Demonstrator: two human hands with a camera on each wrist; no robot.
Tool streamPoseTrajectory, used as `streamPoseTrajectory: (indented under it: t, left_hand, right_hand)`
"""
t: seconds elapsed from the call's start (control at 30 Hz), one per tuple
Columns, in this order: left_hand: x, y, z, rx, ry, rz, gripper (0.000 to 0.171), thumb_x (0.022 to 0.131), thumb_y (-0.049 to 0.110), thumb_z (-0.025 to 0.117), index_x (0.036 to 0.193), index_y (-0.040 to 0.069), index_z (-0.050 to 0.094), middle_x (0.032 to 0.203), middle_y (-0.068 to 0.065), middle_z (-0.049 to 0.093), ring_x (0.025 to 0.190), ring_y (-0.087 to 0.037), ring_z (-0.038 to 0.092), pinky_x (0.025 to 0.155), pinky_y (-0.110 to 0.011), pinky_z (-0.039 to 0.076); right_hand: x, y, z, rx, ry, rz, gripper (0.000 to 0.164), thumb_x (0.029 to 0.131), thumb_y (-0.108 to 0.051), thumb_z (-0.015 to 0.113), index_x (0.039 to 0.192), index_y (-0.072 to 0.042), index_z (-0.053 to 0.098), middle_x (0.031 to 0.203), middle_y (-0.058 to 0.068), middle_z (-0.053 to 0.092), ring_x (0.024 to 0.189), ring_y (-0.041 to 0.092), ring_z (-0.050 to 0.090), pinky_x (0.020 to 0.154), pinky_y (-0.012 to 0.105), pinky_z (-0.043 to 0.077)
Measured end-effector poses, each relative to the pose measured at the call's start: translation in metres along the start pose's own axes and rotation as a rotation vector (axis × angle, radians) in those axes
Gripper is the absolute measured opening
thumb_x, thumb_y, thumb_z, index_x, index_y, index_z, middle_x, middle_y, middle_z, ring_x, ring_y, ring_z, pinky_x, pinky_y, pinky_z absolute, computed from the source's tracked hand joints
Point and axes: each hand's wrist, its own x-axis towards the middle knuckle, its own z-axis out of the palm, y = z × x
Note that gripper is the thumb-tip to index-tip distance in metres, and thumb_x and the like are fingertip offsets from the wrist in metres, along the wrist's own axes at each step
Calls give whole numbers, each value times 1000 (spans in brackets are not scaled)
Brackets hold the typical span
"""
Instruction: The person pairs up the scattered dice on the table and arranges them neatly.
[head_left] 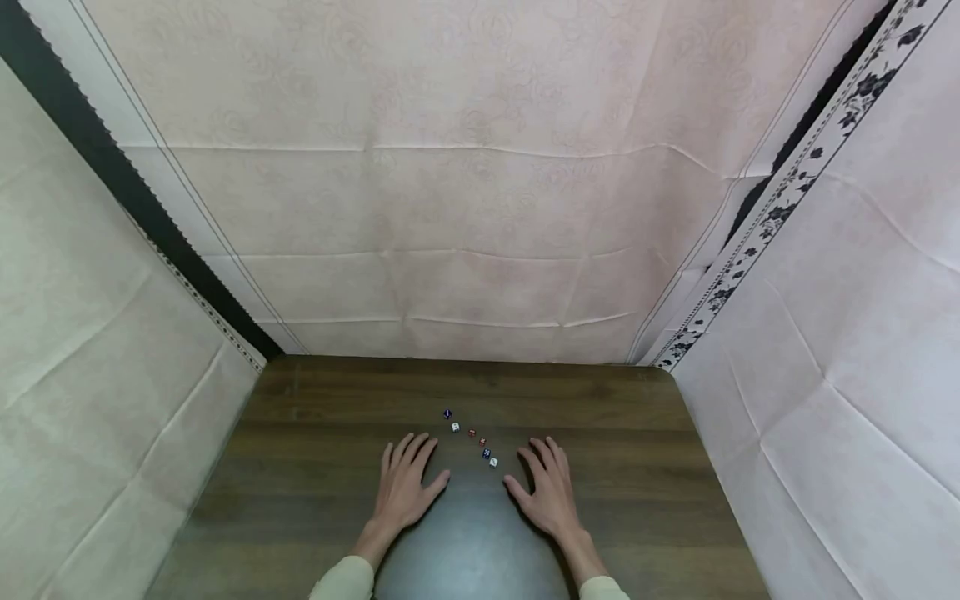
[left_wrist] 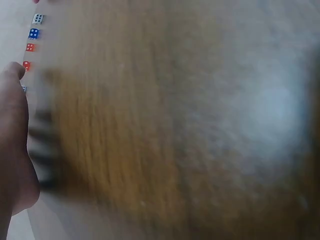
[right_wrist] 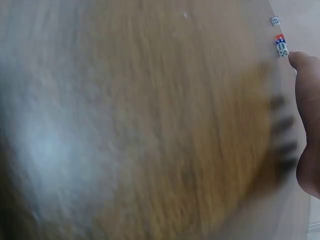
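Several small dice lie in a slanting row on the wooden table. From the far end in the head view come a blue die (head_left: 447, 413), a white die (head_left: 455, 427), a red die (head_left: 472, 432), a second red die (head_left: 482, 442), a second blue die (head_left: 486, 453) and a second white die (head_left: 493, 462). My left hand (head_left: 405, 492) rests palm down left of the row, fingers spread and holding nothing. To the right, my right hand (head_left: 550, 492) lies likewise, its thumb near the closest white die. Both hands are apart from the dice.
The wooden table (head_left: 300, 467) has rounded far corners and a pale glare between the forearms. Light cloth hangs behind it (head_left: 480, 292) and along both sides, with a floral border strip (head_left: 780, 212) at the right.
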Motion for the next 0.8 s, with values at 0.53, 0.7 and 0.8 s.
streamPoseTrajectory:
  t: [0.53,0.7,0.8]
  left_hand:
    - [25,11,11,-47,90,22,48,102,35,84,144,11,75,144,-16,76,141,-42,66,124,-74,41]
    - [34,14,13,-69,95,10,44,102,33,84,141,11,77,143,-17,77,138,-42,67,123,-73,42]
    - [40,16,12,-79,72,-10,44,103,34,83,141,12,77,144,-16,77,138,-42,67,124,-72,42]
  right_hand:
    - [6,-21,15,137,121,-85,42,92,-23,95,127,-5,80,138,20,74,145,53,59,117,72,45]
    - [11,-29,19,164,126,-86,37,91,-16,95,122,-2,81,133,21,76,139,53,62,116,73,46]
    - [14,-32,21,180,117,-60,35,92,-14,94,121,-1,82,132,21,77,138,50,64,117,72,45]
